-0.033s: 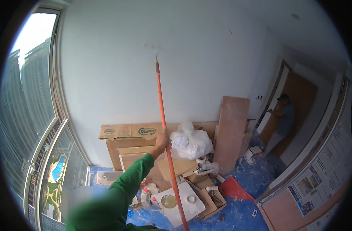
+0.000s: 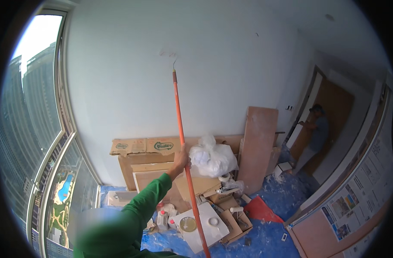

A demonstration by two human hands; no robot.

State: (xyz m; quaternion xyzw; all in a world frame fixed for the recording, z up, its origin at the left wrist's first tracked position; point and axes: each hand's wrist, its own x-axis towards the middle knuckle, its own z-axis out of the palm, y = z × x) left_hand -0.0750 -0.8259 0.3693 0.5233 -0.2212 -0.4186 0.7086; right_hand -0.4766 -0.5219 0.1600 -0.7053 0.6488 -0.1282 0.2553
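Note:
My left hand, in a green sleeve, is wrapped round a long orange extension pole. The pole slants up from the lower edge toward the pale wall. At its top a bent wire roller frame reaches the wall beside faint reddish marks. The roller itself barely stands out against the wall, so I cannot make out its outline. My right hand is not in view. Behind my left hand, low against the wall, are flattened cardboard and a white plastic bag.
A tall board leans on the wall. Blue sheeting covers the floor under open cardboard boxes, bottles and a white panel. Windows line the left. Another person stands by the brown door.
The pole's top has shifted slightly down and left along the wall. My left hand stays closed on the pole.

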